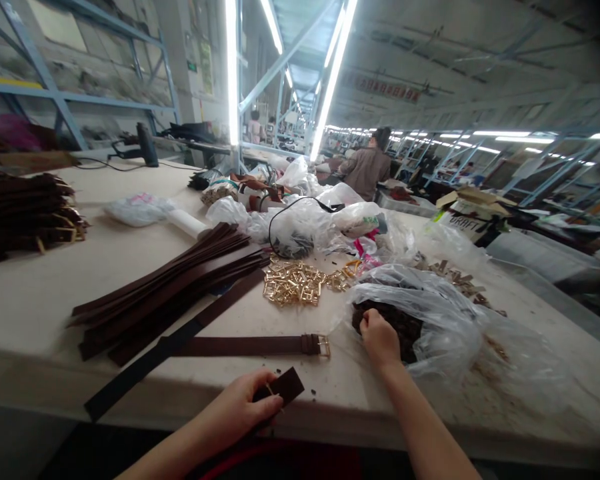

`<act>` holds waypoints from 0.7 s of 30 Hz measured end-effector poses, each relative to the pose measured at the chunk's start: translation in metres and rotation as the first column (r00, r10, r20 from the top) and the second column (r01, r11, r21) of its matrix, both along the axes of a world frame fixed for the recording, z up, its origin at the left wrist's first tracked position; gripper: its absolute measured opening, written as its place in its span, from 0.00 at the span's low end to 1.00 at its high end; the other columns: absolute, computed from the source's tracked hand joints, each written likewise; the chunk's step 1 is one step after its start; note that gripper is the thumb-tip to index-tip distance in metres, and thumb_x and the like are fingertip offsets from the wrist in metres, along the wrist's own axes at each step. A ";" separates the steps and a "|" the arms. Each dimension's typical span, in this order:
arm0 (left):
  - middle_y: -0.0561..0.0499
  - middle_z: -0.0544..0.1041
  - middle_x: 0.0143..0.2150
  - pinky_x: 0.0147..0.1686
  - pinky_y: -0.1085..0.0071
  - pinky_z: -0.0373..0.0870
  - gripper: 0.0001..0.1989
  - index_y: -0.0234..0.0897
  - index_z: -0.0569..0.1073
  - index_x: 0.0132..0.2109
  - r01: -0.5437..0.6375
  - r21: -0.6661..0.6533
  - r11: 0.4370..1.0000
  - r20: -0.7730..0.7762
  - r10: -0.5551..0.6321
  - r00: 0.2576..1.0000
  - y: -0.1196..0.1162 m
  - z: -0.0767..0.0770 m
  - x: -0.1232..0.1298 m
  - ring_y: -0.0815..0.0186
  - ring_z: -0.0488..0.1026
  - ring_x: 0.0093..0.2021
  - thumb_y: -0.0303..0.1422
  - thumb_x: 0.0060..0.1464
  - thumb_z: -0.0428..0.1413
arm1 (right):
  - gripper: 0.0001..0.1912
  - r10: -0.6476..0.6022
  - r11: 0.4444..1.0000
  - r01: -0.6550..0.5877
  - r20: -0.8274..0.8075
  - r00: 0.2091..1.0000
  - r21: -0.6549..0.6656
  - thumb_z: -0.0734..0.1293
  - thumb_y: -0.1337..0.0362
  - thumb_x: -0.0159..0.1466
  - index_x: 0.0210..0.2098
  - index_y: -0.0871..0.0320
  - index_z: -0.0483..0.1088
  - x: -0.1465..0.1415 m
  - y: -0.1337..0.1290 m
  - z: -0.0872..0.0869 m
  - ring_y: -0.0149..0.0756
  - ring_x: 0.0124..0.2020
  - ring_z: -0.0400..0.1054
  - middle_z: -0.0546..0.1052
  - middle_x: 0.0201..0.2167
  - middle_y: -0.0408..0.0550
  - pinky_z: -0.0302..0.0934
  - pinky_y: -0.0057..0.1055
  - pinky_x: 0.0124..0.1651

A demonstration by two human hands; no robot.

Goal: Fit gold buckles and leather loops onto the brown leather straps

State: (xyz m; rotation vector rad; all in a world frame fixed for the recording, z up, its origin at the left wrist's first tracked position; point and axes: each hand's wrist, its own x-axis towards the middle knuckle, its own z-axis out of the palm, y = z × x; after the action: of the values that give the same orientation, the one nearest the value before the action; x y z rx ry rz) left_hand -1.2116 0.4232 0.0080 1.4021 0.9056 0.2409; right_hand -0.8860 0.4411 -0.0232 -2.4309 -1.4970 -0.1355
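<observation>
My left hand (253,403) is closed on a dark brown leather strap (291,387) at the table's front edge, with a bit of gold metal between thumb and fingers. My right hand (380,337) reaches to the dark small pieces (405,327) in an open clear plastic bag (445,313); its fingers are pinched, and what they hold is hidden. Between the hands and farther back lies a belt (260,345) with a gold buckle (324,346). Gold buckles (293,283) are heaped at the middle. Brown straps (170,287) lie stacked to the left.
More strap bundles (25,207) sit at the far left of the table (105,253). Plastic bags (300,227) and a white roll (187,223) lie behind the buckles. A cardboard box (473,213) stands at the back right. A person (369,167) is farther back.
</observation>
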 end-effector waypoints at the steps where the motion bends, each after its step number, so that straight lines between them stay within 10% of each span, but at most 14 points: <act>1: 0.53 0.71 0.28 0.25 0.74 0.62 0.15 0.34 0.67 0.39 0.008 0.005 1.000 -0.001 -0.008 1.000 0.000 0.001 0.001 0.68 0.67 0.25 0.42 0.48 0.52 | 0.10 0.000 0.999 0.000 -0.020 1.000 0.036 0.56 0.68 0.61 0.38 0.62 0.66 -0.003 -0.003 0.002 0.39 0.34 0.69 0.74 0.35 0.55 0.57 0.31 0.35; 4: 0.54 0.71 0.27 0.25 0.75 0.62 0.15 0.34 0.67 0.38 0.014 0.067 0.998 -0.011 -0.013 1.000 0.002 0.010 0.004 0.69 0.67 0.25 0.42 0.50 0.51 | 0.14 0.121 0.974 -0.051 -0.311 0.943 0.223 0.58 0.63 0.60 0.44 0.62 0.63 -0.031 -0.016 0.006 0.38 0.36 0.69 0.73 0.37 0.54 0.60 0.31 0.38; 8: 0.54 0.72 0.27 0.27 0.76 0.61 0.14 0.35 0.67 0.41 -0.010 0.272 0.962 -0.058 0.026 0.998 0.006 0.023 0.010 0.69 0.68 0.27 0.41 0.52 0.49 | 0.13 0.381 0.924 -0.186 -0.758 0.530 0.335 0.63 0.58 0.57 0.38 0.59 0.66 -0.099 -0.037 0.011 0.37 0.32 0.68 0.74 0.32 0.49 0.62 0.32 0.36; 14: 0.51 0.76 0.35 0.33 0.73 0.61 0.14 0.40 0.69 0.44 -0.005 0.536 0.844 -0.250 0.164 0.954 0.009 0.020 0.010 0.64 0.71 0.34 0.40 0.53 0.49 | 0.15 0.317 0.947 -0.110 -0.931 0.181 0.302 0.68 0.54 0.52 0.32 0.59 0.66 -0.153 -0.054 0.022 0.30 0.22 0.64 0.70 0.21 0.41 0.60 0.28 0.28; 21: 0.51 0.76 0.38 0.36 0.73 0.61 0.13 0.41 0.69 0.45 0.053 0.541 0.839 -0.256 0.104 0.961 0.003 0.012 0.010 0.63 0.71 0.38 0.39 0.54 0.49 | 0.20 0.297 0.955 -0.029 -0.950 0.102 0.295 0.64 0.49 0.54 0.36 0.60 0.67 -0.147 -0.064 0.013 0.33 0.27 0.69 0.73 0.28 0.46 0.63 0.32 0.34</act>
State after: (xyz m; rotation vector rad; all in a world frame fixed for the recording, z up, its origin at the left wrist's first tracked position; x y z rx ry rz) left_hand -1.2013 0.4261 0.0199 1.9925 1.1414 0.3479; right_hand -1.0332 0.3769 -0.0106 -1.3767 -0.8954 1.1546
